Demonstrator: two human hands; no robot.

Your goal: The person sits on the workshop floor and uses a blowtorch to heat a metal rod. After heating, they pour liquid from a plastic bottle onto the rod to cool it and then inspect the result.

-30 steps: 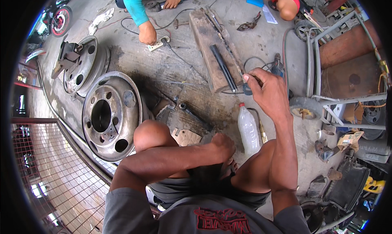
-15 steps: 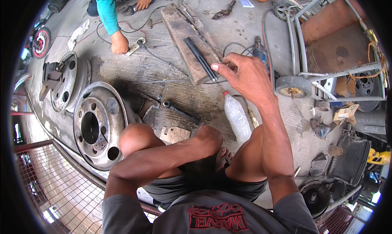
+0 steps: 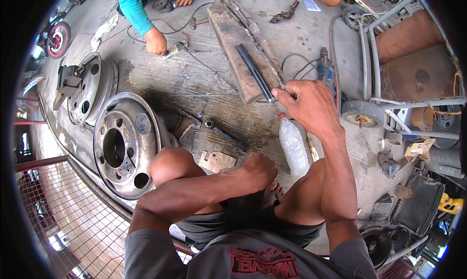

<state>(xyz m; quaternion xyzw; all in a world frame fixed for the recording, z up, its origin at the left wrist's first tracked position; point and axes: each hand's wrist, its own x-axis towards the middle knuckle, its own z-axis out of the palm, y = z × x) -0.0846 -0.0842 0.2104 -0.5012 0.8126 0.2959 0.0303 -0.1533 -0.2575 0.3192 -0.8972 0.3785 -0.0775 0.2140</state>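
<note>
The dark metal bar (image 3: 254, 71) lies slanted on a worn wooden plank (image 3: 234, 41) on the concrete floor (image 3: 311, 40), far of the squatting person; the right hand (image 3: 307, 104) pinches its near end, fingers (image 3: 281, 93) closed on the bar's tip; the left hand (image 3: 258, 169) rests clenched between the knees, and whether it holds anything I cannot tell.

Risks, as I judge them: gripped only at the tip, the bar could roll off the plank's edge; the forearm passes just over the upright plastic bottle (image 3: 293, 145), near and left of the wrist, and could knock it down; loose cables (image 3: 204, 67) lie left of the plank and might snag.

Counted: one bar, one plank, one bottle; two steel wheel rims (image 3: 124, 143) at left; one blue power tool (image 3: 327, 71) just right of the hand; another person's hand (image 3: 156, 41) in a teal sleeve, far left.
</note>
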